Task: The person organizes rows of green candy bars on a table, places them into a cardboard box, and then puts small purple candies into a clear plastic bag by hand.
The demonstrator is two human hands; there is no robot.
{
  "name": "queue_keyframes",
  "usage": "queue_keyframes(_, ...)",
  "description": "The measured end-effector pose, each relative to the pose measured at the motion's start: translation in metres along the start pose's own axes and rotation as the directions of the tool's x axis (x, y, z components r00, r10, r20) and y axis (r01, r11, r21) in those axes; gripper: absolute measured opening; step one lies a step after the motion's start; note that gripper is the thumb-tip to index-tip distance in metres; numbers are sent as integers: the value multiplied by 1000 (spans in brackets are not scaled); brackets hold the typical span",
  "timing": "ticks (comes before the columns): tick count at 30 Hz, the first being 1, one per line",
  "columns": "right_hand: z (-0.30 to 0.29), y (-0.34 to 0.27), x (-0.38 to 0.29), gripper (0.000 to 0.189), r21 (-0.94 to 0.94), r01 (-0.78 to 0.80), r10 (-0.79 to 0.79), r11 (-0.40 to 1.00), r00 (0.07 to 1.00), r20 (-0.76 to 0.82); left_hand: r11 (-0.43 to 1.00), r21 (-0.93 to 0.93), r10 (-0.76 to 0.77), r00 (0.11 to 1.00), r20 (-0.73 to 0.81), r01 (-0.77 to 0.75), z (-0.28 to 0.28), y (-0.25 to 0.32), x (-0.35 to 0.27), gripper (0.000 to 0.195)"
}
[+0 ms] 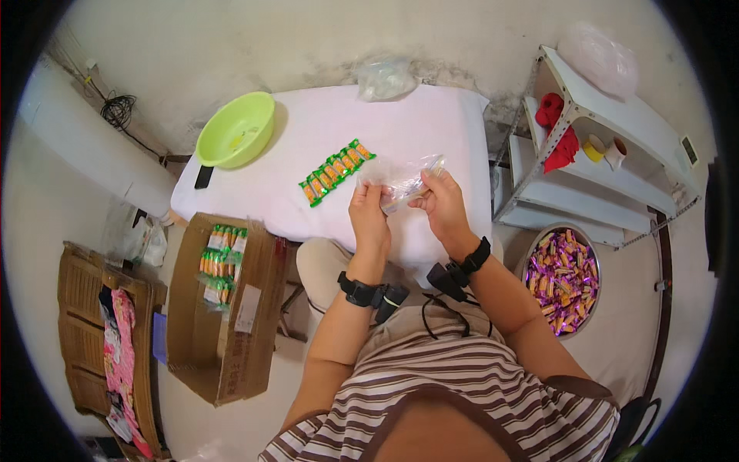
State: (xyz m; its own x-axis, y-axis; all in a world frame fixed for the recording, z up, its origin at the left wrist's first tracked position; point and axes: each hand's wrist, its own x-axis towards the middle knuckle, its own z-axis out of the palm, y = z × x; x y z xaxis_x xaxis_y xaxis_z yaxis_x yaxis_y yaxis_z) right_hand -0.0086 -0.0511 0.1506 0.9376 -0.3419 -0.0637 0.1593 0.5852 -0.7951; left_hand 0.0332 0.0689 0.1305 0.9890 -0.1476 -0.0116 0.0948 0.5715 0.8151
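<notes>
A clear plastic zip bag (398,176) is stretched between my two hands above the table's near side. My left hand (368,216) pinches the bag's left part between thumb and fingers. The thumb and fingers of my right hand (445,202) grip its right end. Just left of the bag, several small green-and-orange wrapped snack packs (336,171) lie side by side in a slanting row on the white-covered table (323,115). Through the clear film I see no snack packs inside the bag.
A green plastic basin (236,130) and a black phone-like object (203,177) sit on the table's left. More bags (385,79) lie at the back. A cardboard box (196,323) holds bagged snacks at lower left. Right are a metal shelf (612,190) and a bowl of purple-wrapped snacks (563,283).
</notes>
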Motion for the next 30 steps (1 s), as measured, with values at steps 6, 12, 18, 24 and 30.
queue_keyframes(6,-22,5,-46,20,17,-17,15,1000,992,127,994,76,83,988,-128,-74,6,23,-51,19)
queue_keyframes(12,-24,-1,-95,43,-616,585,-614,528,764,199,944,279,182,983,1,-175,-8,41,-88,21)
queue_keyframes(18,-9,-37,-126,57,-634,773,-628,14,500,596,870,434,208,972,106,-234,10,51,-128,14)
queue_keyframes(24,-14,-38,-124,25,-510,716,-565,477,694,446,795,505,197,931,308,-335,1,40,-144,11)
queue_keyframes(30,-19,-41,-123,17,-222,320,-232,921,908,350,840,486,75,938,339,-243,-36,41,-158,11)
